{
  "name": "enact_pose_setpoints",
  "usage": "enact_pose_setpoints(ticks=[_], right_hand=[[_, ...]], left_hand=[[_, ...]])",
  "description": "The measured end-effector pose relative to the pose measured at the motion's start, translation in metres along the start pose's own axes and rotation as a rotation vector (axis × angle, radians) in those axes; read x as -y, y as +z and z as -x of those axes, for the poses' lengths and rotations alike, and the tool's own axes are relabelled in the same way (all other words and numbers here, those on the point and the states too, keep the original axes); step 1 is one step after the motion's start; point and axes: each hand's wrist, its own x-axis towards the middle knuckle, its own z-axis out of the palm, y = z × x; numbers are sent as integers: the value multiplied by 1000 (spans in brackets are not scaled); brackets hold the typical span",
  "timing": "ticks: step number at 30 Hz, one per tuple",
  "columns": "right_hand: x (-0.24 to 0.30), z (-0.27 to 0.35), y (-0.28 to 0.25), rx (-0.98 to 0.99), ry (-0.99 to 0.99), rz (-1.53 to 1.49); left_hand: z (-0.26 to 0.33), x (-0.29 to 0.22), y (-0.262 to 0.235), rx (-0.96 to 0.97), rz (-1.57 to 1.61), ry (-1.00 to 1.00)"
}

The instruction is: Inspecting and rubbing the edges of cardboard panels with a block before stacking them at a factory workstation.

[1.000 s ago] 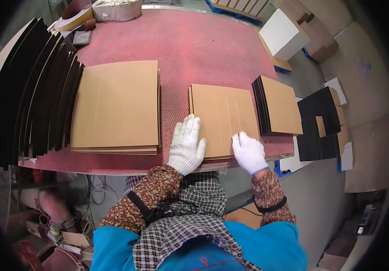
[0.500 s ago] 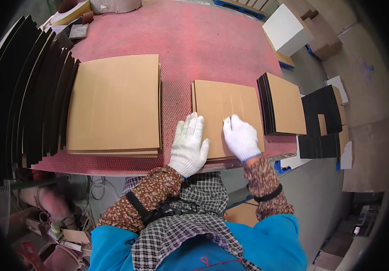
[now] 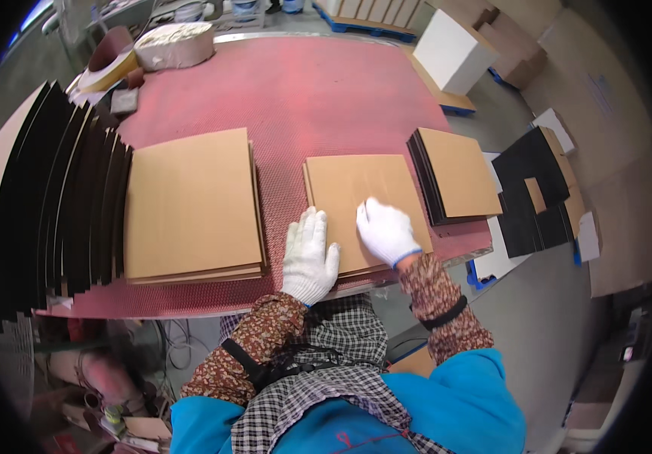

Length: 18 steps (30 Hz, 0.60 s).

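Observation:
In white knit gloves, both my hands are at a small stack of brown cardboard sheets (image 3: 386, 178) near the table's front edge. My left hand (image 3: 309, 257) lies flat along the stack's left edge, fingers straight and close together. Over the middle of the top sheet, my right hand (image 3: 388, 233) is closed with its fingers curled; whatever it may hold is hidden. Faint pale streaks run on the sheet just beyond it. To the left lies a larger stack of brown cardboard sheets (image 3: 189, 204). A thicker, dark-edged stack of cardboard (image 3: 458, 172) sits to the right.
Many black sheets (image 3: 53, 204) stand in a row at the table's left end. The table (image 3: 280, 91) has a red, mesh-patterned top. Tape rolls (image 3: 110, 68) lie at the far left corner. Beyond the right edge are a white box (image 3: 454, 53) and black cut boards (image 3: 534, 193).
The view has tilted, so more of the far side shows and the table sits lower. My right hand has shifted slightly away from me over the sheet; my left stays at the edge.

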Motion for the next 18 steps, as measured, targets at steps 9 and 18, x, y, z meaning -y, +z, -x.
enact_pose_setpoints(ticks=[9,18], right_hand=[[-42,78,-17,-145,61,45],[-82,80,8,-303,377,-62]], left_hand=[[-5,-5,1,-144,69,17],[1,-16,-8,44,-121,-247]])
